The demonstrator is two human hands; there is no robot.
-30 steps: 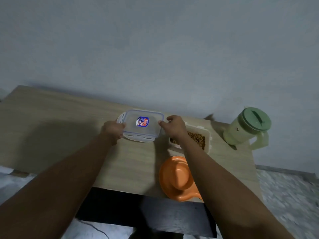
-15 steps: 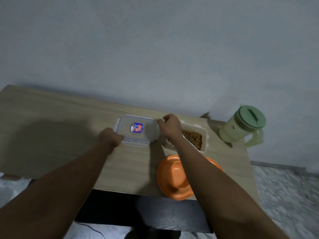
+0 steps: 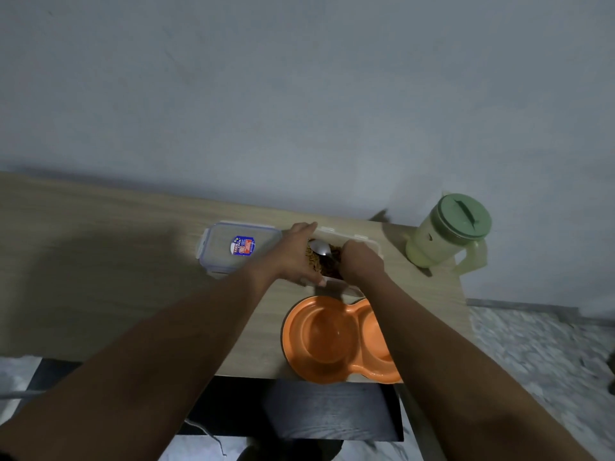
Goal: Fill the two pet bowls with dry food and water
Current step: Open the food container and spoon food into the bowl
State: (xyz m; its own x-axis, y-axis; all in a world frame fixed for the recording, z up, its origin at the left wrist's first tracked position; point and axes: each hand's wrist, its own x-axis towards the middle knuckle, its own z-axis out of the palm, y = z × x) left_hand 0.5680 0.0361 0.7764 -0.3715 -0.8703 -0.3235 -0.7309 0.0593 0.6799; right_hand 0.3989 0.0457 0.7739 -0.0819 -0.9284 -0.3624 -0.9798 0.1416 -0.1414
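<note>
Head view: our left hand [image 3: 293, 257] clasps the left end of the food box [image 3: 336, 232]. Our right hand [image 3: 362, 264] is curled round a spoon [image 3: 321, 246] resting on the dry food [image 3: 313, 261]. The empty orange double bowl [image 3: 332, 337] sits just nearer, the lid [image 3: 239, 249] left, the green jug [image 3: 449, 234] right.

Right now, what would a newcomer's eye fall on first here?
The bright orange double bowl at the near edge of the table, both hollows empty. Behind it the left hand steadies an open food container of brown kibble while the right hand holds a spoon in it. A green-lidded pitcher stands far right.
</note>
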